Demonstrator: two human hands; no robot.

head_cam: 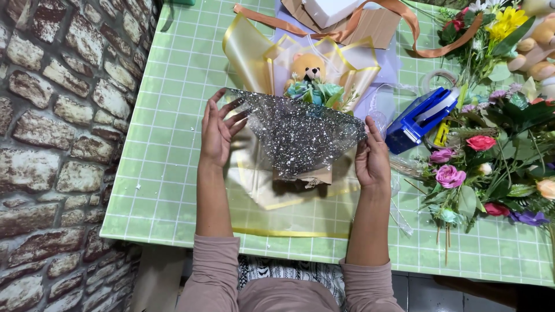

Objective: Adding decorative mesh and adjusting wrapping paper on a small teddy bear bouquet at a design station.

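Between both grips, left hand [217,134] and right hand [372,159] pinch glitter sheet [298,136] over bouquet [312,81]; wrapping step, next fold edges inward.

Silver-speckled clear wrap [300,136], green grid-patterned tablecloth [173,104].

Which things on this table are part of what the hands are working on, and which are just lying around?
In use:
left hand and right hand holding the glitter sheet
bear bouquet
yellow-edged wrap

Lying about:
blue tape dispenser
loose flowers
orange ribbon
cardboard box
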